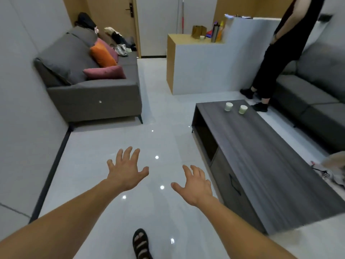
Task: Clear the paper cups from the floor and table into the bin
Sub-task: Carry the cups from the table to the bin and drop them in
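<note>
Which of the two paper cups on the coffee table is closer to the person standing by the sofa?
The greener-looking cup, on the camera's right of the pair. The whiter cup stands beside it, farther from the standing person.

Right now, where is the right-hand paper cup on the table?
The right-hand cup stands upright at the far end of the coffee table, upper right of the head view, beside the other cup.

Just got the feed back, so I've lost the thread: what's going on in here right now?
The person's left hand and right hand are both open and empty, held out over the tiled floor. On the far end of the coffee table the left paper cup and right paper cup stand upright, untouched. A second person stands beyond the table. No bin is in view.
</note>
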A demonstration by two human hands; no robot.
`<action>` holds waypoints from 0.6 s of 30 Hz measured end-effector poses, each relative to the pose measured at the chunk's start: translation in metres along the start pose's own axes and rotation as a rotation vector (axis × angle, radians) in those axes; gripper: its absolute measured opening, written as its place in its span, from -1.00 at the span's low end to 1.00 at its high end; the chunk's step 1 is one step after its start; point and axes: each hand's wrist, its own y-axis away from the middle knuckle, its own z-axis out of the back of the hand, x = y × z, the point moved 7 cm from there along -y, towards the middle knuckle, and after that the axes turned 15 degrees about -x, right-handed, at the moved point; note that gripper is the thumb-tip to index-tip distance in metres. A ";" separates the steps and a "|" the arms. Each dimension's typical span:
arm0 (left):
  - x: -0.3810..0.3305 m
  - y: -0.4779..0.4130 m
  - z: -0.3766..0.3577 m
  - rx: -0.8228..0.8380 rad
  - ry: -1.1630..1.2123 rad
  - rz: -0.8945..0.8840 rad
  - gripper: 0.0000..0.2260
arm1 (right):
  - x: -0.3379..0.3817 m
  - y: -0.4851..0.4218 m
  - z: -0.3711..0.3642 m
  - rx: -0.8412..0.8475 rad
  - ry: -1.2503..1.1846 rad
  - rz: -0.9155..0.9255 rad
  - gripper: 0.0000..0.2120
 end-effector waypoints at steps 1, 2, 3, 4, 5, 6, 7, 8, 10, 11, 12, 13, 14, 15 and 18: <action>-0.007 -0.023 -0.008 0.007 0.012 -0.023 -0.31 | -0.006 -0.018 0.003 -0.012 0.015 -0.022 -0.17; -0.017 -0.052 -0.016 0.008 0.032 -0.055 -0.30 | -0.013 -0.040 0.006 -0.025 0.026 -0.057 -0.17; -0.025 -0.068 -0.019 -0.001 0.038 -0.080 -0.30 | -0.019 -0.051 0.008 -0.029 0.030 -0.084 -0.17; -0.034 -0.089 -0.022 -0.004 0.047 -0.109 -0.30 | -0.024 -0.067 0.011 -0.039 0.037 -0.112 -0.16; -0.041 -0.113 -0.026 0.002 0.058 -0.136 -0.30 | -0.029 -0.083 0.014 -0.045 0.048 -0.138 -0.16; -0.049 -0.133 -0.028 0.013 0.064 -0.166 -0.30 | -0.033 -0.098 0.017 -0.048 0.060 -0.161 -0.15; -0.058 -0.152 -0.031 0.027 0.070 -0.200 -0.30 | -0.036 -0.112 0.020 -0.054 0.064 -0.189 -0.15; -0.066 -0.171 -0.034 0.030 0.074 -0.232 -0.30 | -0.040 -0.126 0.023 -0.069 0.062 -0.219 -0.15; -0.081 -0.208 -0.039 0.040 0.078 -0.283 -0.30 | -0.048 -0.151 0.024 -0.087 0.056 -0.268 -0.16; -0.088 -0.225 -0.043 0.053 0.077 -0.298 -0.30 | -0.052 -0.161 0.023 -0.077 0.054 -0.287 -0.16; -0.096 -0.240 -0.047 0.068 0.076 -0.312 -0.29 | -0.056 -0.170 0.022 -0.060 0.058 -0.307 -0.16; -0.104 -0.253 -0.053 0.076 0.083 -0.323 -0.29 | -0.063 -0.178 0.021 -0.049 0.057 -0.326 -0.16; -0.113 -0.266 -0.060 0.081 0.094 -0.333 -0.29 | -0.072 -0.188 0.019 -0.041 0.059 -0.345 -0.15; -0.123 -0.280 -0.066 0.089 0.100 -0.349 -0.28 | -0.080 -0.201 0.020 -0.033 0.063 -0.363 -0.15; -0.153 -0.328 -0.084 0.095 0.098 -0.410 -0.26 | -0.105 -0.249 0.019 -0.007 0.063 -0.398 -0.16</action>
